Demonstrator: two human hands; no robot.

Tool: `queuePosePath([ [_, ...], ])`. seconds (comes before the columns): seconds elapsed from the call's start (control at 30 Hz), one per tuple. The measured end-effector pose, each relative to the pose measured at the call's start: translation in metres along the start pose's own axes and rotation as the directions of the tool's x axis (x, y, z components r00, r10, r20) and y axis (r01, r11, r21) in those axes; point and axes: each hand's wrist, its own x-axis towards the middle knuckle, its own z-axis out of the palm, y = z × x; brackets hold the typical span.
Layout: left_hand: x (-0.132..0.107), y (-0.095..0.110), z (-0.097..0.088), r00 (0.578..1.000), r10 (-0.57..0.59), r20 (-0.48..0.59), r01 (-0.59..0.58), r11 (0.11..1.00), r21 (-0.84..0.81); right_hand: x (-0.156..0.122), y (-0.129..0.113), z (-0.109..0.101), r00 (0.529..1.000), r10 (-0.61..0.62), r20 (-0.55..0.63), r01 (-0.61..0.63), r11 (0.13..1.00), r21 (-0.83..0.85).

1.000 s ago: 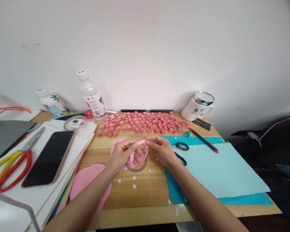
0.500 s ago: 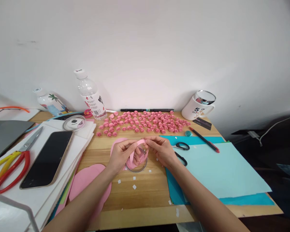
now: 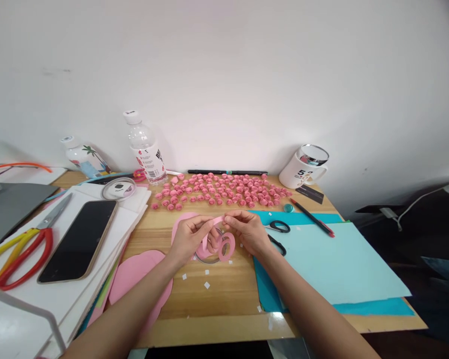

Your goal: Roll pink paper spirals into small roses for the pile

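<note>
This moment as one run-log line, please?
left hand: pinching pink paper strip | right hand: pinching same strip | behind: pink paper roses

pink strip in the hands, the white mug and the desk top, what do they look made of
Pink strip: likely matte paper; it curls in a thin spiral. White mug: probably glazed ceramic, glossy, with a shiny metal-looking top. Desk top: wood or wood-look laminate; pale grain lines show.

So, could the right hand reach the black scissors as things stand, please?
Probably yes: the scissors lie on the blue paper right beside the right hand, nothing between. It would first have to release the pink strip it pinches with the left hand.
</note>
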Motion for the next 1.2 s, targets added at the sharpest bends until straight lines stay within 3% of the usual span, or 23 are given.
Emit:
queuePosePath([
  [0.17, -0.001, 0.003, 0.003, 0.996, 0.081, -0.04, -0.078, 0.995, 0.067, 0.001, 0.001, 0.0, 1.0, -0.011, 0.015, 0.01, 0.997, 0.071],
  [0.4, -0.003, 0.0, 0.01, 0.973, 0.211, -0.092, -0.175, 0.939, 0.295, 0.0, 0.001, 0.001, 0.998, -0.02, 0.064, 0.013, 0.994, 0.107],
  [0.53, -0.005, -0.003, 0.012, 0.951, 0.306, -0.038, -0.246, 0.826, 0.506, 0.002, 0.002, -0.002, 0.998, -0.02, 0.062, 0.011, 0.99, 0.139],
  [0.7, -0.005, 0.002, 0.009, 0.883, 0.465, 0.064, -0.361, 0.586, 0.725, 0.006, 0.004, -0.006, 0.993, -0.086, 0.082, 0.075, 0.988, 0.137],
  [0.93, -0.015, 0.01, 0.004, 0.854, 0.519, 0.019, -0.329, 0.512, 0.794, 0.008, 0.007, -0.009, 0.989, -0.125, 0.083, 0.113, 0.984, 0.138],
  [1.1, -0.02, 0.0, 0.01, 0.876, 0.483, -0.015, -0.274, 0.522, 0.807, 0.008, 0.006, -0.011, 0.989, -0.115, 0.093, 0.101, 0.984, 0.15],
  [1.2, -0.021, -0.005, 0.014, 0.861, 0.508, -0.031, -0.274, 0.513, 0.814, 0.007, 0.006, -0.01, 0.988, -0.105, 0.112, 0.088, 0.984, 0.153],
])
